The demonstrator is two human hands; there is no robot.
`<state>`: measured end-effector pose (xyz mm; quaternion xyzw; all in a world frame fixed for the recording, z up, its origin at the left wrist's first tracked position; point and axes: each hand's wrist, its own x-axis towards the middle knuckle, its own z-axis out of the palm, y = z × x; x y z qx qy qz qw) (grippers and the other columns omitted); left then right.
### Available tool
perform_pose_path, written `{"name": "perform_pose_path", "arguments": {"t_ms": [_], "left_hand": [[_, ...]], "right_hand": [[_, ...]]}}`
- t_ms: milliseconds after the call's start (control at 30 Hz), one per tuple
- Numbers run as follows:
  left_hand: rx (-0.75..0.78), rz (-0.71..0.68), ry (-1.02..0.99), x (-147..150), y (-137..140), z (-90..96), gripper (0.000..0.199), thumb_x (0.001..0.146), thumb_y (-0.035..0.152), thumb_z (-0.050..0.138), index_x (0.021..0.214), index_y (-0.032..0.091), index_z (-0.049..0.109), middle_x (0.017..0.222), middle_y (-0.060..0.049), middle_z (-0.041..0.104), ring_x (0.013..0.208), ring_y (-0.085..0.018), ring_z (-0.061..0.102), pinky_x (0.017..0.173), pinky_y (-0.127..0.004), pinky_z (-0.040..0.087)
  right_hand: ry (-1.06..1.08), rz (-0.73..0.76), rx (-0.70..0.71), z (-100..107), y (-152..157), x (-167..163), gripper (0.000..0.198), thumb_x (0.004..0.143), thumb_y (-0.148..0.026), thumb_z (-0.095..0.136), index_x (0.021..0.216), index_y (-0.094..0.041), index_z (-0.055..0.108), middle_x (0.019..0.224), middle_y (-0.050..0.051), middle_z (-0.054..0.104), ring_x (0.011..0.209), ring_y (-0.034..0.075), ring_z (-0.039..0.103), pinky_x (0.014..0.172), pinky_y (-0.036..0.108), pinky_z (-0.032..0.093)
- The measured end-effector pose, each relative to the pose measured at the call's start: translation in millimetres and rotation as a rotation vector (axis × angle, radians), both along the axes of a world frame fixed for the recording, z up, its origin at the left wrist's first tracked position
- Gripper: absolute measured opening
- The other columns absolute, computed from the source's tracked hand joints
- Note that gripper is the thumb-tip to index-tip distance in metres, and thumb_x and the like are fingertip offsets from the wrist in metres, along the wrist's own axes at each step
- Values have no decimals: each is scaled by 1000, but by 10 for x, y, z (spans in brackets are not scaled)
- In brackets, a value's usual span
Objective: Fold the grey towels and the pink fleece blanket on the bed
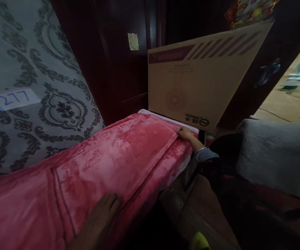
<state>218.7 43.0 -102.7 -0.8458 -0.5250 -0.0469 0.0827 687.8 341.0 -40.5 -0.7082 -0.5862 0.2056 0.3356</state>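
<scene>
A pink-red plush blanket point(118, 146) lies folded over a long narrow surface, with a dark-lined edge along its near side. At the far right end, my right hand point(184, 133) has its fingers closed on this blanket edge. My left hand point(104, 211) rests on the blanket near the front edge, low in the view. Its fingers are stretched out and look slightly apart; shadow dims them. A pale, ribbed layer point(170, 121) shows from under the blanket at the far end.
A large cardboard box point(202, 80) leans upright against dark red doors point(116, 55) behind the blanket. Patterned wallpaper point(63, 104) with a paper marked 277 point(16, 99) is at left. A grey plush-covered seat point(277, 152) stands right, with cables on the floor beyond.
</scene>
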Motion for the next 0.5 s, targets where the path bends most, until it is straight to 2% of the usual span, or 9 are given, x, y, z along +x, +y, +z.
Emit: {"name": "perform_pose_path", "arguments": {"t_ms": [67, 167, 267, 400, 500], "left_hand": [[-43, 45, 12, -85, 4, -112, 51, 85, 16, 43, 127, 33, 67, 125, -3, 70, 115, -26, 64, 100, -39, 53], [-50, 46, 22, -123, -14, -142, 49, 85, 19, 46, 127, 33, 67, 128, -4, 69, 116, -27, 64, 96, -41, 55], [1, -2, 44, -51, -93, -66, 50, 89, 23, 47, 135, 35, 61, 132, -5, 66, 118, -27, 63, 94, -40, 55], [47, -3, 83, 107, -196, 36, 49, 91, 29, 50, 139, 30, 58, 135, -9, 63, 121, -29, 61, 98, -43, 53], [-81, 89, 138, 257, -175, 120, 55, 88, 10, 43, 137, 27, 59, 135, -10, 63, 124, -27, 59, 100, -43, 52]], "right_hand": [[-53, -8, -48, -122, -32, 26, 20, 83, -19, 67, 66, -15, 59, 61, -2, 56, 58, 12, 53, 59, 24, 43], [-119, -6, -87, -193, -19, 48, 14, 89, -21, 67, 78, -14, 63, 76, -1, 64, 67, 12, 58, 66, 26, 47], [-164, 7, -111, -178, 20, 62, 7, 87, -19, 67, 83, -13, 68, 84, 4, 69, 75, 15, 63, 69, 24, 46], [-212, 36, -130, -157, 44, 66, 12, 82, -24, 70, 87, -13, 73, 93, 10, 73, 87, 20, 66, 74, 23, 45], [-235, 60, -139, -149, 48, 40, 16, 78, -25, 73, 89, -13, 73, 97, 13, 72, 93, 23, 66, 78, 25, 45]]}}
